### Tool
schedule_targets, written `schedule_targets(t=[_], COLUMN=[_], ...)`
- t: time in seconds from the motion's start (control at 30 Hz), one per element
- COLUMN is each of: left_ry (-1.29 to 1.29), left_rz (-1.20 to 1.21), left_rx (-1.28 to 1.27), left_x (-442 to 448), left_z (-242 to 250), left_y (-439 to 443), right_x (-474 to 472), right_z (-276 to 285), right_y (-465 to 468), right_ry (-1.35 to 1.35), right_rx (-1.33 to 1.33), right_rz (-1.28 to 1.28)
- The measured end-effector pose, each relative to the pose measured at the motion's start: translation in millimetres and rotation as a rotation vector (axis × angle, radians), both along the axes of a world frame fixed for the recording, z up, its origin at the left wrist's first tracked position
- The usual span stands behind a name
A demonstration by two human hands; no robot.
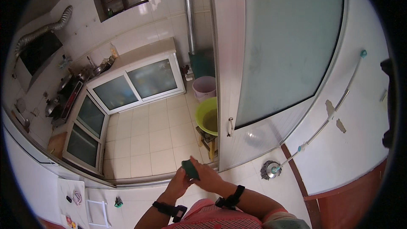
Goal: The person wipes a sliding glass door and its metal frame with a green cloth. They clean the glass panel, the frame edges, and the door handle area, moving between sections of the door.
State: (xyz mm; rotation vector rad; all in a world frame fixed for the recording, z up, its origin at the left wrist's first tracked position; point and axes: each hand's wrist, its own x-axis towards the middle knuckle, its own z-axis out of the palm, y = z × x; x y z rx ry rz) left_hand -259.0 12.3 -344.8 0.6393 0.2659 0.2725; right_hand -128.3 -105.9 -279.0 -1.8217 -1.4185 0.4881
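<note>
My left hand [177,183] and my right hand [206,175] meet in front of my body, near the kitchen's sliding-door track. Between them they hold a small dark green pad [190,169], perhaps a scouring pad or folded cloth; its underside is hidden by the fingers. The left fingers close on its left side, and the right hand grips it from the right. Each wrist wears a black strap. Beyond the hands, a lime-green basin [202,114] holding some liquid rests on a wooden stool [203,137], partly hidden by the door frame.
A frosted sliding door [286,44] with a handle stands right of the doorway. A mop [272,170] leans against the right wall. A pink bucket [204,86] sits behind the basin. Kitchen cabinets [133,86] line the far side. A white table [70,184] and stool [97,213] are lower left.
</note>
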Motion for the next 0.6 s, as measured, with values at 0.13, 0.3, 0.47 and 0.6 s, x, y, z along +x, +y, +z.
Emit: schedule_targets(t=[0.13, 0.3, 0.47, 0.6], left_ry=[0.144, 0.34, 0.272, 0.145], left_rz=[0.166, 0.268, 0.557, 0.649], left_rx=[0.105, 0.345, 0.92, 1.333], left_x=[18.5, 36.2, 90.5, 130.0], left_z=[18.4, 43.1, 141.9, 254.0], left_y=[-12.1, 1.0, 26.1, 32.3], right_x=[8.5, 49.2, 95.8, 94.0], right_z=[-2.1, -53.1, -138.7, -217.7], right_y=[-15.9, -66.7, -186.0, -290.4], right_ry=[0.115, 0.328, 0.221, 0.038], right_rx=[0.106, 0.084, -0.413, -0.799], right_rz=[0.196, -0.074, -0.33, -0.248])
